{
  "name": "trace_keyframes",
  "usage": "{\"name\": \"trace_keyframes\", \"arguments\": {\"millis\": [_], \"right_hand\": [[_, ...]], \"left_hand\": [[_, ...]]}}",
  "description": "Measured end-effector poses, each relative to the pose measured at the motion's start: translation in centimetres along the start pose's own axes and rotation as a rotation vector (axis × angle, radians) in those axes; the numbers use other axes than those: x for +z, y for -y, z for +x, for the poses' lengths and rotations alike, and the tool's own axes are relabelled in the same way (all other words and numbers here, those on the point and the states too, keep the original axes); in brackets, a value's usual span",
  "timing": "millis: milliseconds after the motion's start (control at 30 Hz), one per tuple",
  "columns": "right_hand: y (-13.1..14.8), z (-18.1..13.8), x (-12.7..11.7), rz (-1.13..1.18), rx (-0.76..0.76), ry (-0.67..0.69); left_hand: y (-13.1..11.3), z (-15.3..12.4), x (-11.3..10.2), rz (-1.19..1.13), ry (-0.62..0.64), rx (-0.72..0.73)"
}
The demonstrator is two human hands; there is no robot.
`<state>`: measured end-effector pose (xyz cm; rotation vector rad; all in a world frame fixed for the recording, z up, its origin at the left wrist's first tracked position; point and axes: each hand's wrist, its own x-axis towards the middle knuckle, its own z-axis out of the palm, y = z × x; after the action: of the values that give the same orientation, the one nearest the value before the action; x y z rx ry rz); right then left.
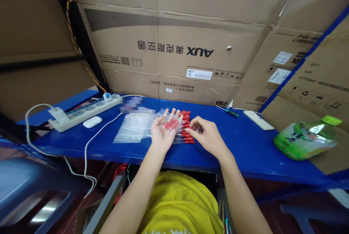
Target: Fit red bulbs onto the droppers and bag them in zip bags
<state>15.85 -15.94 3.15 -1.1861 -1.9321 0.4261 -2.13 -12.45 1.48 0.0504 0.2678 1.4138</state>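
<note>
My left hand (160, 137) is turned palm up. Across its palm and fingers lies a small clear plastic bag (171, 124) with several red pieces inside. Beside it on the blue table is a row of thin sticks with red ends (188, 141), their ends pointing right. My right hand (205, 132) is over this row, thumb and forefinger pinched at one red end. Part of the row is hidden under both hands. Left of my left hand, flat clear zip bags (133, 126) lie in an overlapping pile.
At the left are a power strip (89, 109), a white earphone case (92, 122) and a loose white cable (86, 150). To the right lie a screwdriver (231, 112), a white phone-like slab (258, 120) and a green drink bottle (305, 139). Cardboard (174, 27) walls the back.
</note>
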Motion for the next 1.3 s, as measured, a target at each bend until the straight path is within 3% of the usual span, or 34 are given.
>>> {"name": "trace_keyframes", "arguments": {"millis": [200, 333, 600, 833, 933, 1100, 1300], "right_hand": [[-0.6, -1.5, -2.0, -0.268, 0.132, 0.360], [-1.0, -1.5, -1.2, -0.333, 0.193, 0.425], [-0.8, -0.8, -0.7, -0.415, 0.159, 0.395], [-1.1, -1.5, -3.3, -0.085, 0.093, 0.378], [-0.7, -2.0, -5.3, -0.057, 0.035, 0.274], [0.3, -2.4, -6.9, -0.107, -0.022, -0.059], [1.7, -1.7, -4.6, -0.121, -0.064, -0.017]], "left_hand": [[-0.4, 0.2, -0.3, -0.047, -0.035, 0.036], [-0.5, -0.2, -0.1, -0.045, -0.023, 0.045], [-0.4, -0.4, 0.1, -0.064, -0.017, 0.040], [-0.5, -0.2, 0.1, -0.079, -0.036, 0.057], [-0.5, -0.2, 0.1, -0.095, -0.046, 0.085], [-0.5, -0.2, 0.1, -0.132, -0.057, 0.141], [-0.4, -0.1, 0.0, -0.101, -0.076, 0.133]]}}
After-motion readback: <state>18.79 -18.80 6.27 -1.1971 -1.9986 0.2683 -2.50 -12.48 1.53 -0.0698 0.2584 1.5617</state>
